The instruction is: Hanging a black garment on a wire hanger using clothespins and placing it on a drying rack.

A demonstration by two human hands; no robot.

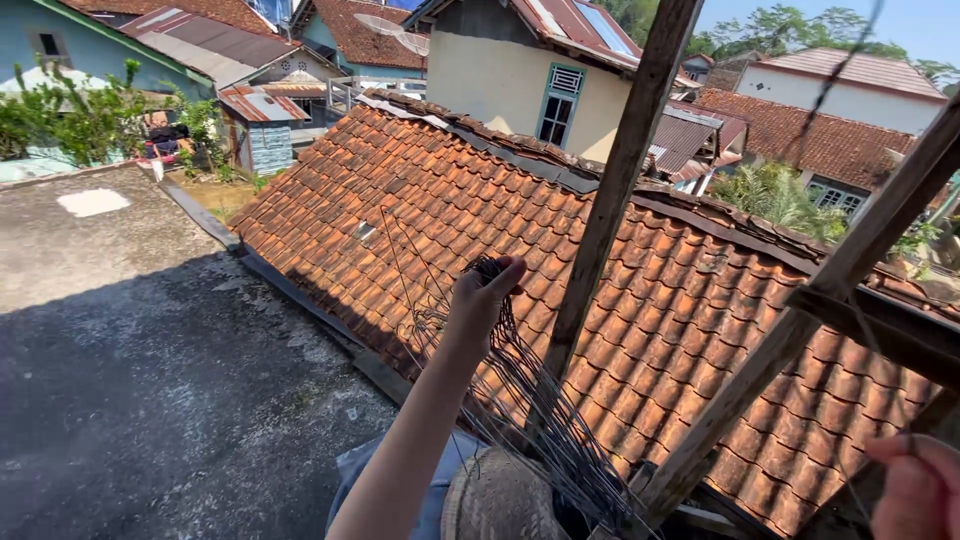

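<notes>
Left hand (482, 300) raised, fingers clamped on a bundle of thin wire (540, 420), right hand (915, 490) low at the frame corner, grip unclear, wooden beams (615, 190) just beyond, tiled roof (480, 190) below, open concrete slab (140, 380) far left

A village rooftop outdoors: clay tile roof (560, 260), wooden beams (620, 170), neighbouring houses (520, 80) and trees (80, 115) around.
</notes>
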